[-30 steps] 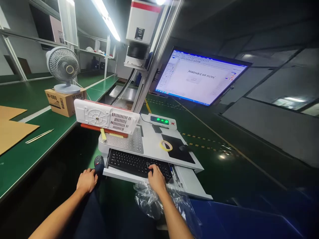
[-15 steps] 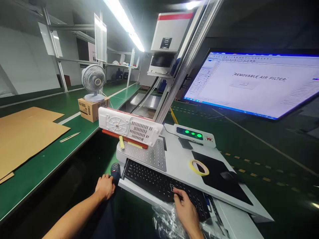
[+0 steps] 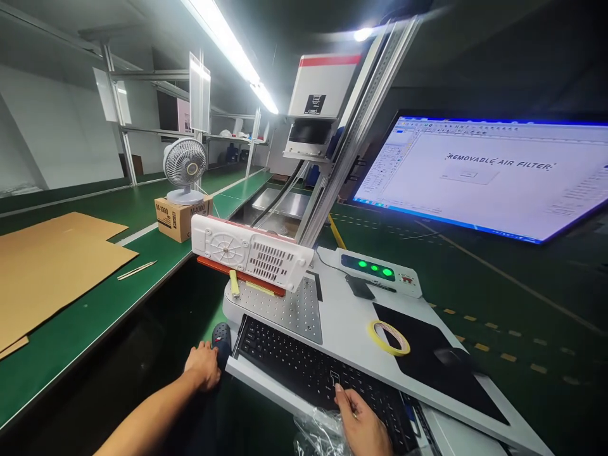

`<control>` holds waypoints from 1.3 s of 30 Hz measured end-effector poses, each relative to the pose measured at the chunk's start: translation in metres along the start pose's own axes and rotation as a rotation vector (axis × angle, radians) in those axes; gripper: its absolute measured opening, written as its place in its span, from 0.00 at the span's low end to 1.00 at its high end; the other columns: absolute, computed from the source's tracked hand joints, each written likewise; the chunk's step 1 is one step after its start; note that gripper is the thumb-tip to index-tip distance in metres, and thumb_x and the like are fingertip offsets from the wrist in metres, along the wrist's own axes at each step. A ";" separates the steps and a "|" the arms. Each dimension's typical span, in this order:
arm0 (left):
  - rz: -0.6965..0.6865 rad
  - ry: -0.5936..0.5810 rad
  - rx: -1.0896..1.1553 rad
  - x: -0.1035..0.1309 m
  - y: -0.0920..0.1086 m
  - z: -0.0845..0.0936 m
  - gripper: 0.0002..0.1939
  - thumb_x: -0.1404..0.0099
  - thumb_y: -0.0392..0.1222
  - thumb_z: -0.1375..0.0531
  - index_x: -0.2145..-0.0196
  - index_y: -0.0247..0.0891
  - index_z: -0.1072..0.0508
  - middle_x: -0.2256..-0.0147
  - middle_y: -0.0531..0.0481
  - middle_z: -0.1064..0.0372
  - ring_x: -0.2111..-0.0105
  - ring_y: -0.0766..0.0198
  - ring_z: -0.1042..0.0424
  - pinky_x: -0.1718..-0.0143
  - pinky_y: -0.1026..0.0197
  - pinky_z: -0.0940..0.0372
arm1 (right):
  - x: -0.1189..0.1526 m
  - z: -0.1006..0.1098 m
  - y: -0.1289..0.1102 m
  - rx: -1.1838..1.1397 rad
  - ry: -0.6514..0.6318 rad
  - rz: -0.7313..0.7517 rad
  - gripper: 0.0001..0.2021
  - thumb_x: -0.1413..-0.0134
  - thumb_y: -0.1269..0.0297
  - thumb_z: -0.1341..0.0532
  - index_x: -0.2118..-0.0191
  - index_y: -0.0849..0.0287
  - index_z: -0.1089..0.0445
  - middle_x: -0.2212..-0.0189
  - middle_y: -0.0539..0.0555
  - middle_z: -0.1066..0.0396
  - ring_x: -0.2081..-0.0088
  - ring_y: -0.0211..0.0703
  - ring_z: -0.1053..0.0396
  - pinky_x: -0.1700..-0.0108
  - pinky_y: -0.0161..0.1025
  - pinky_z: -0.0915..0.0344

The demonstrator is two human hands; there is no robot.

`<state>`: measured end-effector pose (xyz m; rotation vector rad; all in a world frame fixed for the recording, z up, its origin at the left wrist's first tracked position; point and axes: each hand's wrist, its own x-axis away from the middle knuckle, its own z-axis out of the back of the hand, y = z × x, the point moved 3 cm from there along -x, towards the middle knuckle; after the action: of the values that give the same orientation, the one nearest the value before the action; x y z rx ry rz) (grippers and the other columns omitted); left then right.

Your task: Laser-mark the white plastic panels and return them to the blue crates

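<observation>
Fingers of the right hand [image 3: 363, 423] have curled inward since half a second ago, its grip narrow, though whether fully closed cannot be told. It hovers at the black, blocky-keyed keyboard [image 3: 285, 353] below the smooth white tabletop [image 3: 344, 316], beside crinkled clear plastic [image 3: 320, 436]. The left hand [image 3: 203, 365], grip unclear, lies near a hole-pierced shoe [image 3: 221, 335].

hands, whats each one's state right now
Left hand: no held thing visible; open or closed cannot be told.
Right hand: curled over the keyboard; whether closed on anything cannot be told.
</observation>
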<state>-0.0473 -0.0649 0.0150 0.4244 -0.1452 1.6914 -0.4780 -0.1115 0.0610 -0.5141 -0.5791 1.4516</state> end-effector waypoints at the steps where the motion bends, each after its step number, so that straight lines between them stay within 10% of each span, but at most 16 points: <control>1: -0.002 0.006 0.003 0.001 -0.001 -0.001 0.28 0.35 0.49 0.41 0.42 0.34 0.22 0.42 0.28 0.27 0.40 0.34 0.29 0.43 0.35 0.30 | 0.000 0.000 0.000 -0.004 0.017 0.013 0.33 0.40 0.25 0.52 0.72 0.49 0.29 0.68 0.56 0.20 0.68 0.50 0.23 0.66 0.38 0.34; 39: -0.014 0.090 0.046 -0.005 -0.014 -0.020 0.25 0.34 0.50 0.43 0.45 0.35 0.21 0.44 0.29 0.27 0.41 0.35 0.29 0.43 0.36 0.32 | 0.003 0.000 -0.012 0.004 0.070 0.058 0.32 0.41 0.27 0.52 0.76 0.51 0.37 0.79 0.50 0.34 0.76 0.44 0.38 0.68 0.39 0.37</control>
<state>-0.0369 -0.0609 -0.0075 0.3820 -0.0379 1.6989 -0.4690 -0.1096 0.0685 -0.5810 -0.5092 1.4835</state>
